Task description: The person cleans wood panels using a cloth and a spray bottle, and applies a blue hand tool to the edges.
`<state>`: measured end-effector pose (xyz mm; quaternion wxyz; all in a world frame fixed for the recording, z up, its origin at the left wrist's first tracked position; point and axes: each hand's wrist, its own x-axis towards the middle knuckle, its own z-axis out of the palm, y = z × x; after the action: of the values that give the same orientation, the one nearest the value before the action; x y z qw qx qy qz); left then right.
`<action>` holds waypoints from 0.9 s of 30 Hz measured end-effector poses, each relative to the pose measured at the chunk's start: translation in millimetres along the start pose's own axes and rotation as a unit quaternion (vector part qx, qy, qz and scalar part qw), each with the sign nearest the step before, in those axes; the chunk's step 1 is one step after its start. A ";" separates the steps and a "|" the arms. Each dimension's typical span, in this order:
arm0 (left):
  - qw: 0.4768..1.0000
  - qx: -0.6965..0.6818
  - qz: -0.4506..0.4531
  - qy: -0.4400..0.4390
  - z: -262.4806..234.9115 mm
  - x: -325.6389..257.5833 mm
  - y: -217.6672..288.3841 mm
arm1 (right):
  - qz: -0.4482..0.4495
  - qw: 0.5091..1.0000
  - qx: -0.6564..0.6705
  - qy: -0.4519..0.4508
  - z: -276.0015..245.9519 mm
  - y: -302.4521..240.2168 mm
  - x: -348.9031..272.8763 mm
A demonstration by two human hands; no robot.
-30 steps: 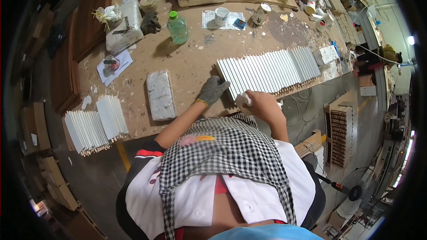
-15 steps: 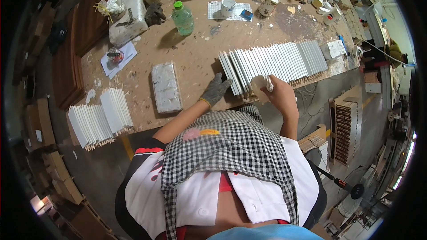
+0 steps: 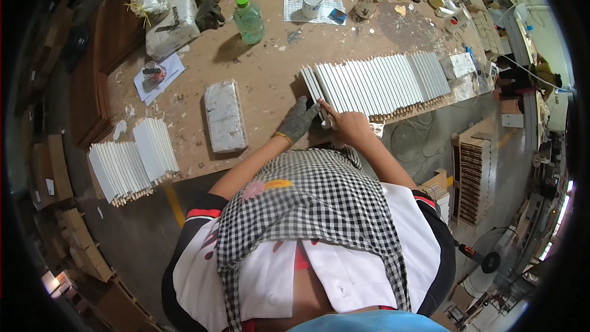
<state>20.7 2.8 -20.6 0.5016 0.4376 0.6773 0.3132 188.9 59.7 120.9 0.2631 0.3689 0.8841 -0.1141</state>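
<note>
Row of white strips [image 3: 381,86] lies on the bench [image 3: 270,67], left-end pair [image 3: 312,91] set slightly apart; my right hand [image 3: 353,128] points a forefinger at that pair, my gloved left hand [image 3: 296,122] half-curled beside it, any pinch too hidden to tell. Work looks under way at this end; how many are finished, smaller left batch [image 3: 126,169] included, I can't tell.

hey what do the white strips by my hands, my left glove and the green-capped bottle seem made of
White strips: probably wood, painted matte white, since their ends show bare tan. Glove: likely knitted fabric, dull grey, judging by its soft, textured look. Bottle: apparently smooth plastic, its greenish body see-through.
</note>
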 end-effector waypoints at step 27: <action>0.996 0.091 -0.022 0.010 25.9 -2.8 13.6 | 0.138 0.966 0.205 0.070 39.7 -14.9 -11.8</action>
<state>49.5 5.6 -15.5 0.4602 0.4634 0.7170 0.2437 200.4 26.5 94.3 0.1323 0.5406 0.7987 -0.2290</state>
